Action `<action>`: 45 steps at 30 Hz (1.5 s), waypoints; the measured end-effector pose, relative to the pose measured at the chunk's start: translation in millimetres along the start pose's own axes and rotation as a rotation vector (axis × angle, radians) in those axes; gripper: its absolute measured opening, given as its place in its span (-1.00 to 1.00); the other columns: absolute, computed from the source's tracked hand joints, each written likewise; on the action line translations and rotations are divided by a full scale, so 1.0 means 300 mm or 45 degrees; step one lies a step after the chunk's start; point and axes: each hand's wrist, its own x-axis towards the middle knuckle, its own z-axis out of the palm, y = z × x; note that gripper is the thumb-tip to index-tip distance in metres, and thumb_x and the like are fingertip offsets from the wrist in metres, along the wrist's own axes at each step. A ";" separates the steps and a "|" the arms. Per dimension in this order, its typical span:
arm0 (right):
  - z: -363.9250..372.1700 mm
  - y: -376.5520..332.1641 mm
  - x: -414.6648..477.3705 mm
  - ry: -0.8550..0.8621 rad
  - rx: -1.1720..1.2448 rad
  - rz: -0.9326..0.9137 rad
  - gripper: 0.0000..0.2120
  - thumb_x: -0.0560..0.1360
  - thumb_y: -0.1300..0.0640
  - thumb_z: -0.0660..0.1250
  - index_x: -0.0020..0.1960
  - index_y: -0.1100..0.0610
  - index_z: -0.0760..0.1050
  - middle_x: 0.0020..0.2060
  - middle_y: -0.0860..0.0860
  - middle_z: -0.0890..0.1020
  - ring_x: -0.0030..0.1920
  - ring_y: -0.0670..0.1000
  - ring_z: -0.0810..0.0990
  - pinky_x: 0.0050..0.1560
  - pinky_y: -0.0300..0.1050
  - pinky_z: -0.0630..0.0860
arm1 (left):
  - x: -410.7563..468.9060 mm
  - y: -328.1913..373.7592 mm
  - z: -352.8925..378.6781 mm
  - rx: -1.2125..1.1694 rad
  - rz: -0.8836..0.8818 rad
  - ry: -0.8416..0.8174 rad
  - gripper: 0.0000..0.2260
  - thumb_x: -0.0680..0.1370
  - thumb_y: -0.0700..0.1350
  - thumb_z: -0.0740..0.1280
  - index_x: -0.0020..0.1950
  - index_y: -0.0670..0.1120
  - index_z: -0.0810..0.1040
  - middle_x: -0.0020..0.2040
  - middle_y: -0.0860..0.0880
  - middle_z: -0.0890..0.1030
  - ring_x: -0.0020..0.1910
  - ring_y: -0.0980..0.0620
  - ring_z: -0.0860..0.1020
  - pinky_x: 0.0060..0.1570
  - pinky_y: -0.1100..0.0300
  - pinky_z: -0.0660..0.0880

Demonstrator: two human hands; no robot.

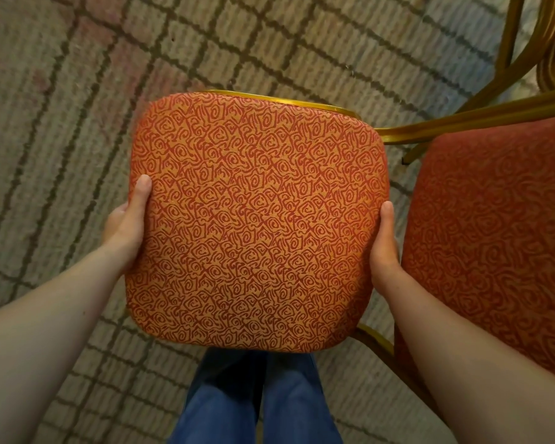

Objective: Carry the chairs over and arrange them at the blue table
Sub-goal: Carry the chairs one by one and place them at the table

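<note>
Head view: chair seat [257, 219] between left hand [127, 219], right hand [384, 241].

Left hand [126, 226], right hand [385, 248] on chair [257, 219]

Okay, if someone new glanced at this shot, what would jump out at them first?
First, the orange swirl-patterned chair seat filling the middle of the view, with the left hand and the right hand gripping its two side edges. Next, a second matching chair close on the right, its gold frame angling across the upper right corner. Under it all lies a grid-patterned carpet, with blue trouser legs at the bottom.
</note>
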 end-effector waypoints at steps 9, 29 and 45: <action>-0.020 -0.013 -0.018 -0.150 0.005 0.045 -0.45 0.38 -0.55 0.07 -0.02 -0.17 0.56 0.15 0.00 0.66 0.12 0.02 0.61 0.26 0.00 0.47 | -0.019 0.002 -0.011 -0.001 0.010 0.005 -0.33 0.42 0.47 0.16 0.17 -0.05 0.58 0.04 -0.05 0.58 0.03 -0.05 0.54 0.12 0.14 0.41; -0.290 -0.186 -0.423 -0.181 0.025 0.073 0.05 -0.18 -0.72 0.20 0.09 -0.09 0.61 0.10 0.02 0.68 0.13 0.10 0.63 0.33 0.11 0.45 | -0.505 0.191 -0.319 0.055 0.128 0.153 -0.39 0.48 0.41 0.16 -0.08 -0.13 0.59 -0.05 -0.17 0.61 -0.04 -0.11 0.56 -0.04 0.09 0.38; -0.465 -0.473 -0.886 -0.252 0.006 -0.183 -0.01 0.03 -0.64 0.15 0.24 -0.05 0.53 0.15 0.05 0.63 0.16 0.11 0.58 0.28 0.03 0.45 | -0.920 0.357 -0.615 -0.051 0.192 0.151 -0.09 0.10 0.64 0.02 -0.19 -0.16 0.60 -0.04 -0.25 0.66 -0.01 -0.20 0.61 0.09 -0.02 0.50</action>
